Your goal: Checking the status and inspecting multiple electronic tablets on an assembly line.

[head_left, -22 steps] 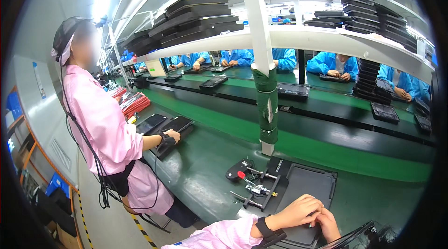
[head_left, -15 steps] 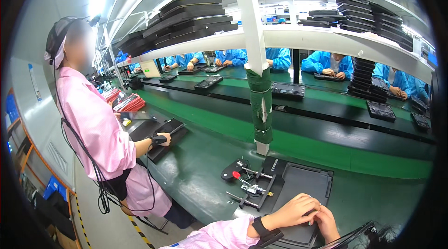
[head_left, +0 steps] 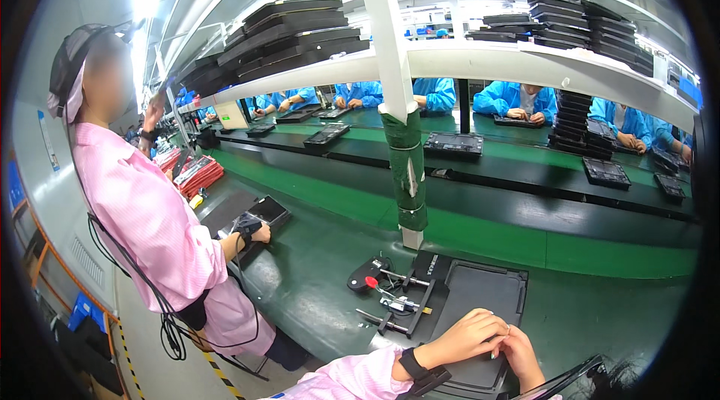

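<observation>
My left hand (head_left: 474, 335) and my right hand (head_left: 520, 353) meet fingertip to fingertip above a black rectangular tray (head_left: 484, 291) on the bench. Both sets of fingers are bent and pinched together. Whatever they hold, if anything, is too small or hidden to make out. A dark band circles my left wrist. Left of the tray stands a metal clamp fixture (head_left: 397, 301) with rods and a red-tipped lever. A black rounded device (head_left: 367, 274) sits beside it.
A wrapped post (head_left: 405, 167) rises from the bench behind the fixture. At left, a person in pink (head_left: 142, 205) stands by a black case (head_left: 268, 212) and red packets (head_left: 201, 176). Across the conveyor (head_left: 337, 193), people in blue work. Black trays (head_left: 292, 36) are stacked on the shelf.
My hands stay pinched together over the tray. The person in pink has raised one hand near the head, and the other has shifted at the case. The view has turned slightly right.
</observation>
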The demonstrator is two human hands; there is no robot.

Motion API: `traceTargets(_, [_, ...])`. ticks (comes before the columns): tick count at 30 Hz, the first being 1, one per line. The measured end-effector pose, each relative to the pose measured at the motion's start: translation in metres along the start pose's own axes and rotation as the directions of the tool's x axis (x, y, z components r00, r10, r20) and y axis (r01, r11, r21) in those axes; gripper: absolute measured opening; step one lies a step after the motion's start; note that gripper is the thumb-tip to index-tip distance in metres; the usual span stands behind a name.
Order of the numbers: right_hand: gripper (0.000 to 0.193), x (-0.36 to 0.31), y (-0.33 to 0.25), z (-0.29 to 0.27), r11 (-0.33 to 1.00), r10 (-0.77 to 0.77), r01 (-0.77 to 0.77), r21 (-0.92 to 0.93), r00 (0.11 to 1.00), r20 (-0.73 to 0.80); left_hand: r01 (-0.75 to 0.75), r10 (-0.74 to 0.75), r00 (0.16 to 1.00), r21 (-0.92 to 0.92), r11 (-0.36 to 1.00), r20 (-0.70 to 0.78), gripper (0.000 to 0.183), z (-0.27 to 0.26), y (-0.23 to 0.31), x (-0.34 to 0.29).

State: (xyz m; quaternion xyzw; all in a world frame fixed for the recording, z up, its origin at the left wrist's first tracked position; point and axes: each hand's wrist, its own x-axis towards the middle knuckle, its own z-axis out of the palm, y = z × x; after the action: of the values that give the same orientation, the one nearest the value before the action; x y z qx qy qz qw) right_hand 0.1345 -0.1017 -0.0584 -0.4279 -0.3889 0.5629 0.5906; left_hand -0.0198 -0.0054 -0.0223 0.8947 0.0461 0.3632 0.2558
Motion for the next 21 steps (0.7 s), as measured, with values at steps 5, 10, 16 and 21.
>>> traceTargets(5, [0.017,0.0002,-0.0004,-0.0009,1.000,0.003,-0.003,0.018,1.000,0.001,-0.061,0.061,0.998,0.044,0.997,0.003,0.019,-0.0004,-0.0010,-0.0004])
traceTargets(10, [0.017,-0.0001,-0.0015,0.0000,0.999,0.005,-0.005,0.048,1.000,-0.002,-0.103,0.104,0.995,0.067,0.992,-0.012,0.022,-0.0035,-0.0006,-0.0002])
traceTargets(16, [0.016,0.0012,-0.0010,0.0009,1.000,-0.005,0.005,0.024,1.000,0.003,-0.079,0.080,0.997,0.059,0.995,-0.018,0.020,-0.0023,0.0004,0.0002])
traceTargets(21, [0.014,0.0005,-0.0055,0.0009,0.998,0.020,-0.023,0.060,0.999,0.044,-0.090,0.092,0.996,0.116,0.989,-0.010,0.019,-0.0001,-0.0028,0.0000])
